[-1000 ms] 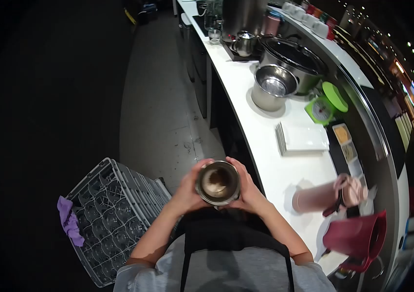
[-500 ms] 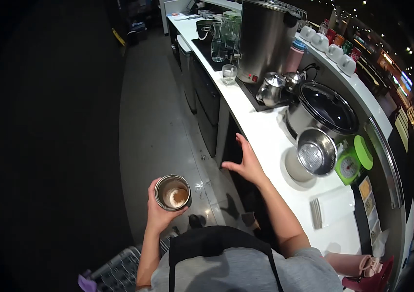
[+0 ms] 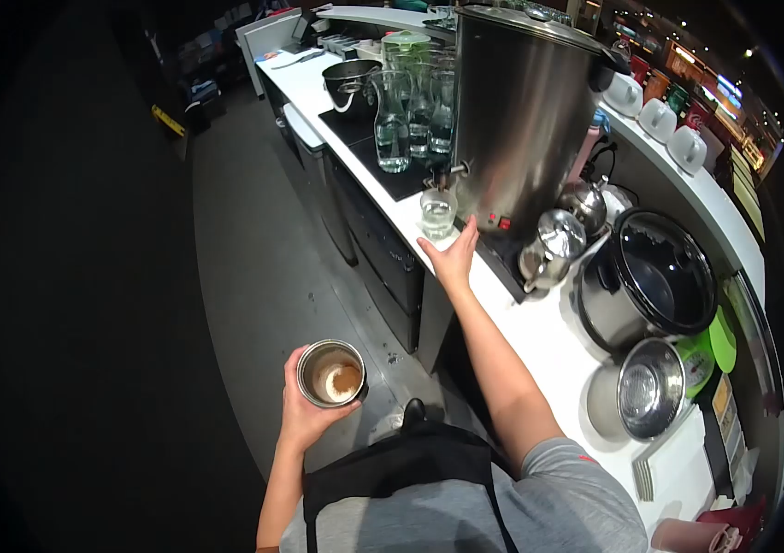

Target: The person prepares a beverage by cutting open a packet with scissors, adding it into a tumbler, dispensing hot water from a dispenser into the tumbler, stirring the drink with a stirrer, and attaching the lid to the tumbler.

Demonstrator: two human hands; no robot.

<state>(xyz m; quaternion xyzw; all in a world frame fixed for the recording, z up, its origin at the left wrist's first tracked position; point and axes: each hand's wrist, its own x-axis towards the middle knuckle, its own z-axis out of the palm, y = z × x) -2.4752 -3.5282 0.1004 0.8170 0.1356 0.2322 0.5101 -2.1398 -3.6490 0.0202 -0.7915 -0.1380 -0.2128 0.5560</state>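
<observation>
My left hand (image 3: 307, 413) is wrapped round a metal cup (image 3: 327, 370), held upright over the floor, with brown and whitish stuff at its bottom. At the counter's front edge, my right hand (image 3: 453, 262) is open, thumb and fingers apart, just in front of a small glass (image 3: 437, 215) of clear liquid. Whether the fingertips touch the glass I cannot tell. This glass stands below the tap (image 3: 450, 173) of a tall steel urn (image 3: 525, 120), whose red switch is lit.
Several glass carafes (image 3: 393, 138) and a black pot (image 3: 348, 85) stand beyond the glass. Right of the urn are metal teapots (image 3: 554, 245), a slow cooker (image 3: 627, 290), a metal bowl (image 3: 652, 387) and a green scale (image 3: 697, 363). White cups (image 3: 657, 120) line the ledge.
My right hand has moved forward to the small glass. The view has shifted toward the urn. The metal cup stays in my left hand.
</observation>
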